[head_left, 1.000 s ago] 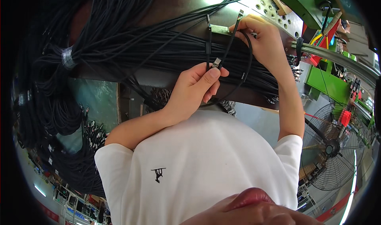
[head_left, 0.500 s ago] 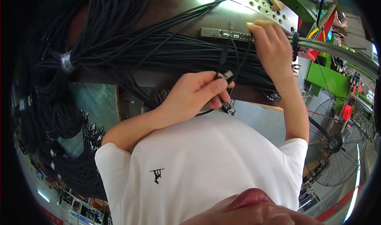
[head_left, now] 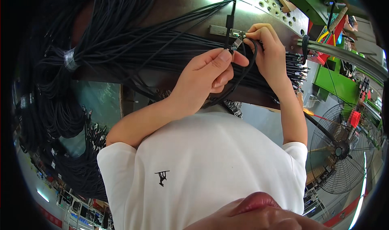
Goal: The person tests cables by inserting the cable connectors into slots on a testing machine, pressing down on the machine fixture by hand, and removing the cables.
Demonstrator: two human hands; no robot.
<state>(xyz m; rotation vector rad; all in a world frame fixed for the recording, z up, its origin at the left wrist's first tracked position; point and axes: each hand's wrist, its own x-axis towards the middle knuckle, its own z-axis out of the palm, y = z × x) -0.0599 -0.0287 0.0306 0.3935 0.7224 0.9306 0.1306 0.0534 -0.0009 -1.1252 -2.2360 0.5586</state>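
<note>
My left hand [head_left: 208,74] is closed in a pinch on a black cable, just below its metal connector [head_left: 236,44], which points up and right. My right hand [head_left: 267,49] is bent in a pinch at the right end of a narrow metal fixture [head_left: 219,30]. A looped black cable [head_left: 254,57] runs out beside its fingertips and curves down past my left hand; the exact grip there is partly hidden. Another black cable with a thicker sleeve [head_left: 229,22] hangs down across the fixture. Beneath both hands lies a thick bundle of black cables [head_left: 162,53].
A silver tie [head_left: 69,59] binds the bundle at the left, where more coiled cables [head_left: 60,120] hang. A perforated metal plate [head_left: 279,11] lies at the far right. A metal rail [head_left: 344,53], green frames [head_left: 334,82] and a wire-caged fan [head_left: 341,150] stand to the right.
My left hand has moved up with its connector, toward the fixture. My right hand has shifted left and slightly down along it, so the two hands are closer. Cable ends at the right are uncovered.
</note>
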